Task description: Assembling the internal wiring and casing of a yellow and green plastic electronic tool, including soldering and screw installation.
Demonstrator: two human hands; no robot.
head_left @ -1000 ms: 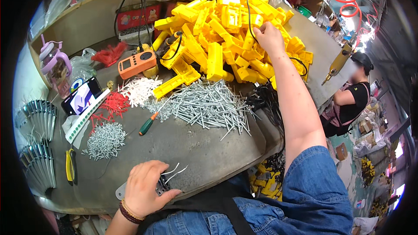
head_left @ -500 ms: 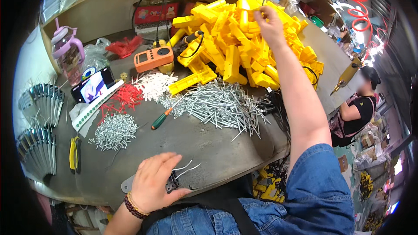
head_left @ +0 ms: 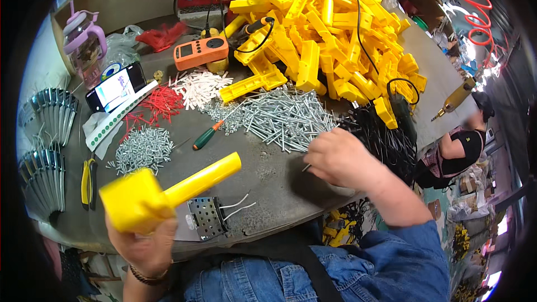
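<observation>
My left hand is closed round a yellow plastic casing with a tubular handle, lifted above the front left of the table. Beside it lies a perforated metal plate with two white wires. My right hand has its fingers pinched together at the near right edge of a heap of long silver screws; a thin metal tip, seemingly a long screw, pokes out below the fingers. Behind the screws rises a large pile of yellow plastic casings. A green-handled screwdriver rests left of the screw heap.
Black cables lie right of my right hand. Leftward are short silver fasteners, red tubes, white tubes, an orange meter, a phone and yellow pliers. A yellow power driver hangs at the right, near another person.
My right hand has come back from the yellow pile to the screws. A yellow casing is now in my left hand, which has lifted off the metal plate and moved left.
</observation>
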